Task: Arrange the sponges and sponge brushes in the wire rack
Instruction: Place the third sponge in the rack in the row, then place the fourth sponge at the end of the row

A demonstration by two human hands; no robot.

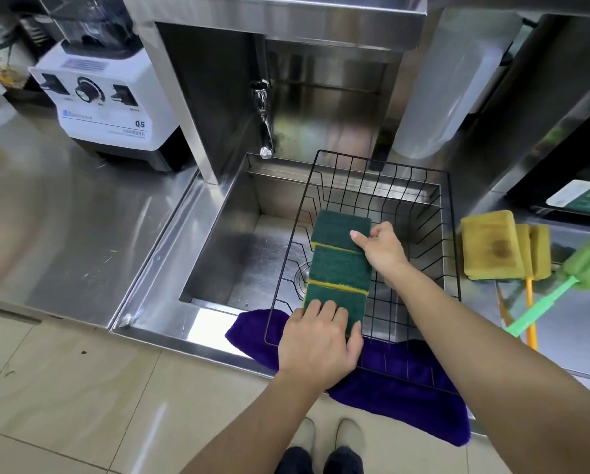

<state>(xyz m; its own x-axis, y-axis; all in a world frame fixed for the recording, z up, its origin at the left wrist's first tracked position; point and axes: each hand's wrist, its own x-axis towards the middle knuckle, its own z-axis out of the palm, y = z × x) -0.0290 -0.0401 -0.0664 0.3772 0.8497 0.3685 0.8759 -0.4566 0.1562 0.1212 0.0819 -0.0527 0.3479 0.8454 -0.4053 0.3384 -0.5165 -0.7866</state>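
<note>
A black wire rack (447, 234) sits over the right half of the sink. Inside it, along its left side, three green-topped yellow sponges lie in a row: the far sponge (334, 227), the middle sponge (339, 268) and the near sponge (348, 302). My left hand (317, 340) rests on the near sponge, fingers over its top and thumb at its right edge. My right hand (382, 248) grips the right edge of the far sponge. On the counter to the right lie several yellow sponges (492, 249), a green sponge brush (584, 265) and an orange-handled brush (530, 302).
A purple cloth (406, 381) hangs over the sink's front edge under the rack. The steel sink (238, 254) has a tap (264, 121) behind it. A white blender base (108, 107) stands on the left counter. A black appliance (560, 159) stands at the right.
</note>
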